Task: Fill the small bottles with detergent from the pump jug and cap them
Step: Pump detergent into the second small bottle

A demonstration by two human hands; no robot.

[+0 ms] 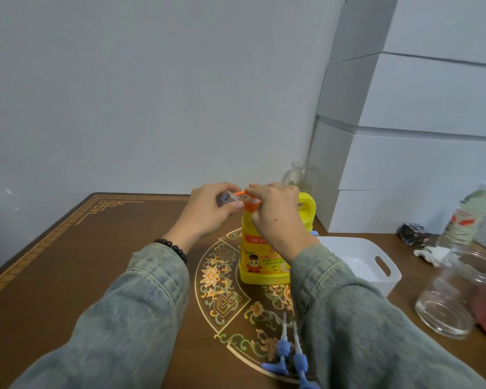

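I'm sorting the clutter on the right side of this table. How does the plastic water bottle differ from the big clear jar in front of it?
The bottle is tall and slim with a narrow white cap; the jar is squat, wide, and open-mouthed with no lid visible. The bottle carries a red-and-white label, while the jar is plain. The bottle stands farther back by the white boxes; the jar sits nearer the table's front edge. Both are transparent and standing.

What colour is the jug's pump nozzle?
Orange, on the yellow jug; pump nozzle shows in the head view.
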